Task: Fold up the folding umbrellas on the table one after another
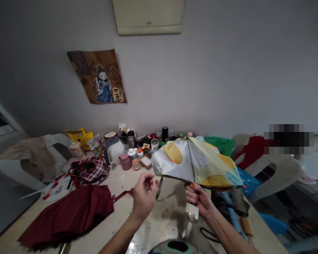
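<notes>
A partly folded umbrella [173, 155] with a white, yellow and pale-blue pattern is raised over the table, its canopy loosely spread. My right hand [197, 199] is closed around its shaft just under the canopy. The white handle [192, 212] sticks out below that fist. To the left of the canopy, my left hand [145, 194] is loosely curled, thumb apart from the fingers, with nothing visible in it. A narrow grey strap [159, 188] hangs from the canopy's edge beside the left thumb. On the table at left lies a folded dark red umbrella [71, 213].
Bottles, cups and jars crowd the table's back edge, among them a grey-white appliance [115, 151] and a pink jar [125, 161]. A plaid cloth bag [95, 171] sits at left. Several folded umbrellas [231, 211] lie at right. Chairs [278, 173] flank the table; another person is at far right.
</notes>
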`<state>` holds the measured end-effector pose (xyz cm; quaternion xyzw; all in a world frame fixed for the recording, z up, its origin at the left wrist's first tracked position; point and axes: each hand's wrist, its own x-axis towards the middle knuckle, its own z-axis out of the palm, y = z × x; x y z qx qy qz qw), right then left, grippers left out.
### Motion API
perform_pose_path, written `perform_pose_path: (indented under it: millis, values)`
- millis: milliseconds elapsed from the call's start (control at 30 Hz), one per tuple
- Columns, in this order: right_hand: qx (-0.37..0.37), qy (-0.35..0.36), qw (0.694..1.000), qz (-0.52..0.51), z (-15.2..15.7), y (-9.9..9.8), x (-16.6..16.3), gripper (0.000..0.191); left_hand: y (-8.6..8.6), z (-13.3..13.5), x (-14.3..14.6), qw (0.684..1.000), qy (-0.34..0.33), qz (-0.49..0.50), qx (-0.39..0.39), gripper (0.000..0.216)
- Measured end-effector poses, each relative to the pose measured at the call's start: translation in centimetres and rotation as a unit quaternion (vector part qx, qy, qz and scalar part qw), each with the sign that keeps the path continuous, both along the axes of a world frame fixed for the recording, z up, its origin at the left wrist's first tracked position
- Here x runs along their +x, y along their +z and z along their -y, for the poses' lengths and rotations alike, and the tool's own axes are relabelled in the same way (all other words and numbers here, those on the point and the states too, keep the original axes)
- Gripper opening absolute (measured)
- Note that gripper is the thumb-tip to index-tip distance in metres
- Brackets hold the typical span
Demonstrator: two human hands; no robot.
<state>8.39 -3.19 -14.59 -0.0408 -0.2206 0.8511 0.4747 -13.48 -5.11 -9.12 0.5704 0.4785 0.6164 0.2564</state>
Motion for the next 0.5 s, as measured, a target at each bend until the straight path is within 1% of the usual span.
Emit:
perform_pose_path:
  millis: [33,67,100,133,167,200,233,267,333,367,400,433,467,500]
  values:
    - [0.002,0.003,1.0,0.005,0.1,-0.2,0.0,0.051,0.4,-0.3,0.2,0.991,-0.018,0.098,-0.088,0.022]
    - [0.005,0.012,1.0,0.013,0.2,-0.4,-0.1,0.051,0.8,-0.6,0.4,0.968,-0.05,0.187,-0.16,0.033]
    - [0.007,0.023,0.999,0.022,0.4,-0.6,-0.2,0.052,1.3,-0.9,0.6,0.939,-0.087,0.256,-0.211,0.041]
    - [0.011,0.039,0.999,0.029,0.6,-0.7,-0.4,0.053,1.7,-1.2,0.8,0.914,-0.123,0.301,-0.242,0.046]
    - [0.015,0.054,0.998,0.033,0.7,-0.9,-0.5,0.055,2.1,-1.4,0.9,0.897,-0.151,0.327,-0.255,0.049]
    - [0.018,0.061,0.997,0.031,0.8,-0.9,-0.5,0.056,2.4,-1.7,0.8,0.892,-0.165,0.339,-0.251,0.049]
    - [0.015,0.064,0.997,0.028,0.9,-0.9,-0.5,0.057,2.7,-1.9,0.7,0.896,-0.162,0.342,-0.233,0.048]
    - [0.01,0.067,0.997,0.023,0.9,-0.9,-0.4,0.057,2.9,-2.3,0.4,0.906,-0.14,0.344,-0.204,0.045]
    - [-0.007,0.058,0.998,0.007,0.7,-0.6,0.0,0.057,2.9,-3.0,-0.4,0.926,-0.069,0.343,-0.139,0.04]
    - [-0.015,0.049,0.999,0.0,0.6,-0.5,0.2,0.057,2.8,-3.3,-0.9,0.932,-0.035,0.341,-0.115,0.039]
    - [-0.02,0.043,0.999,-0.004,0.5,-0.4,0.4,0.057,2.5,-3.5,-1.3,0.935,-0.016,0.339,-0.104,0.038]
    - [-0.023,0.035,0.999,-0.009,0.4,-0.4,0.6,0.056,2.0,-3.6,-1.6,0.936,-0.018,0.335,-0.111,0.038]
    - [-0.024,0.027,0.999,-0.013,0.4,-0.4,0.8,0.056,1.3,-3.6,-1.8,0.932,-0.044,0.33,-0.142,0.038]
    - [-0.026,0.024,0.999,-0.013,0.3,-0.5,0.9,0.056,0.6,-3.4,-1.8,0.921,-0.087,0.326,-0.194,0.039]
